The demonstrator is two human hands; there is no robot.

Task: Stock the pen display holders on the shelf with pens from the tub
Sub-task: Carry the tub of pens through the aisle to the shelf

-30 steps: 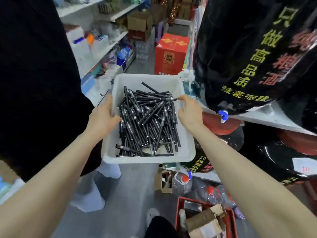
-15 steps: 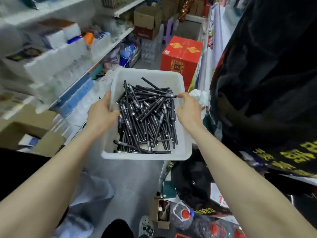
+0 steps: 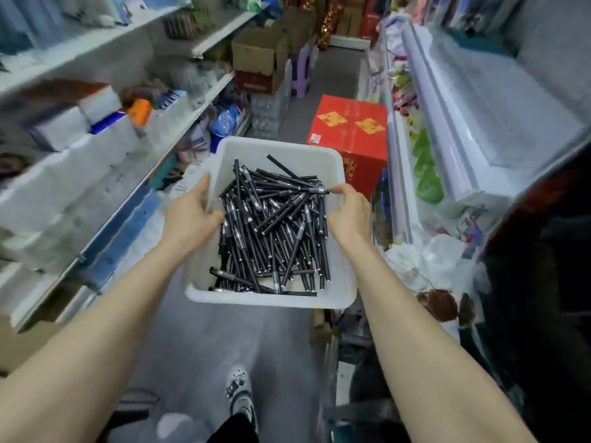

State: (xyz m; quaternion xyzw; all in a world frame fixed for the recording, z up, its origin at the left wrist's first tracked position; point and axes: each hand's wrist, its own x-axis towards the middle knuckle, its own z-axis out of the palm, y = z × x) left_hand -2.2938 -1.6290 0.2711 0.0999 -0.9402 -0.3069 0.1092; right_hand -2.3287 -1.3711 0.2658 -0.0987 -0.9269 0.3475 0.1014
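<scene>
Beyond the tub point(image 3: 281, 151), a red box point(image 3: 351, 129); cardboard box point(image 3: 259, 55) farther.

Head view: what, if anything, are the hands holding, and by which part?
Both grip the white tub of black pens by its side rims: left hand on the left rim, right hand on the right rim.

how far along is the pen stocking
Done: nothing that shows; the tub holds a big pile of pens, and no display holder is in view. In hand: the left hand and right hand grip the tub's sides, holding it above the aisle floor. Left: getting to the holders and putting the pens in, so practically the whole job.
</scene>
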